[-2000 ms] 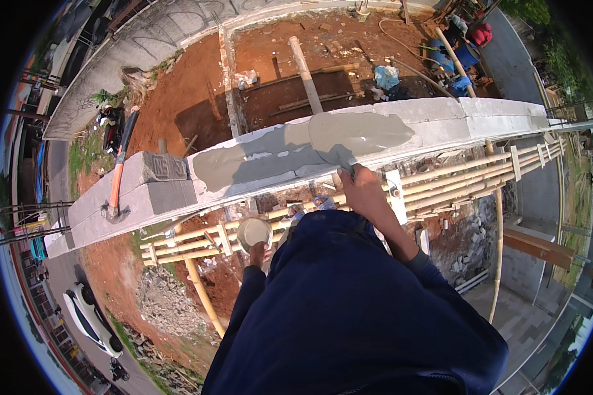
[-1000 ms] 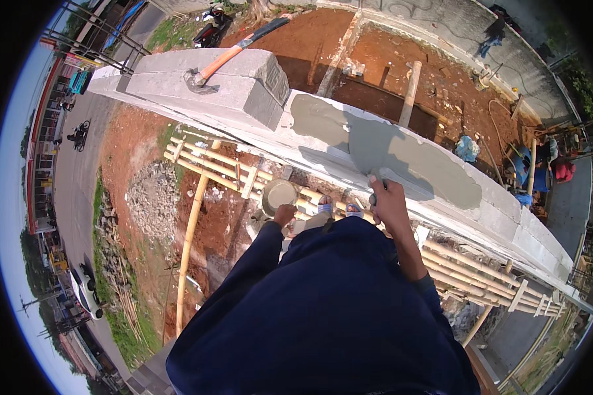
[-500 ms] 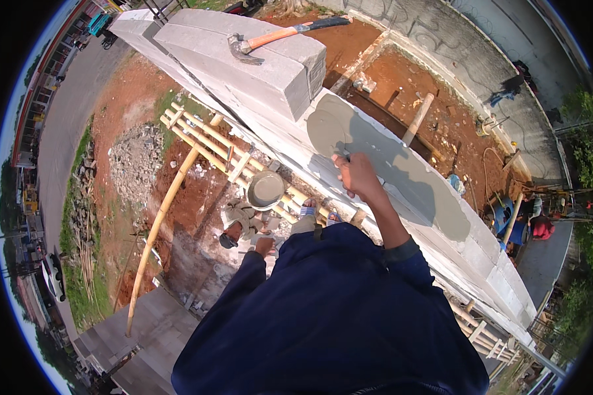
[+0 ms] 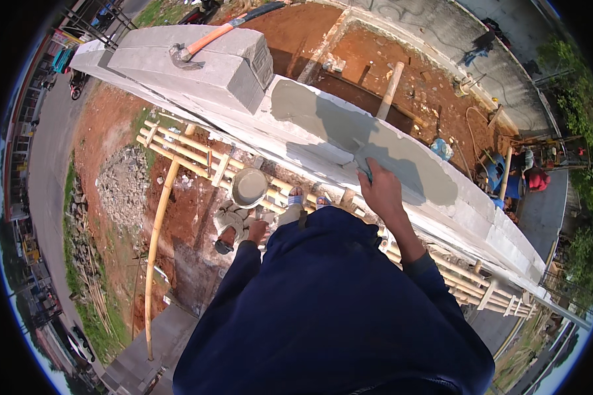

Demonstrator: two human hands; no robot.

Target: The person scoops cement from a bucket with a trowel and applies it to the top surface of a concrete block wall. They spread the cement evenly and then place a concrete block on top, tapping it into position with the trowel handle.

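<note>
My right hand (image 4: 383,194) is closed round the handle of a trowel (image 4: 362,157); its blade rests on the grey mortar (image 4: 316,118) along the top of the block wall (image 4: 507,237). The mortar lies in a long smoothed strip, partly in shadow. At its far left end stands a raised pale block (image 4: 237,76), with an orange-and-black claw hammer (image 4: 207,41) lying on top. My left hand (image 4: 257,231) hangs low at my left side with fingers curled; what it holds, if anything, I cannot make out. A bucket of mortar (image 4: 250,187) sits near it.
Bamboo scaffolding (image 4: 204,164) runs along the wall's near side, under my sandalled feet (image 4: 296,196). Another person (image 4: 228,227) is below, beyond the bucket. A slanting bamboo pole (image 4: 155,263) stands at left. Across the wall, a round post (image 4: 391,91) rises from red soil.
My right hand has drawn the trowel rightward and nearer along the mortar strip. The view has shifted, so the block, hammer and bucket appear farther left. My left hand stays low.
</note>
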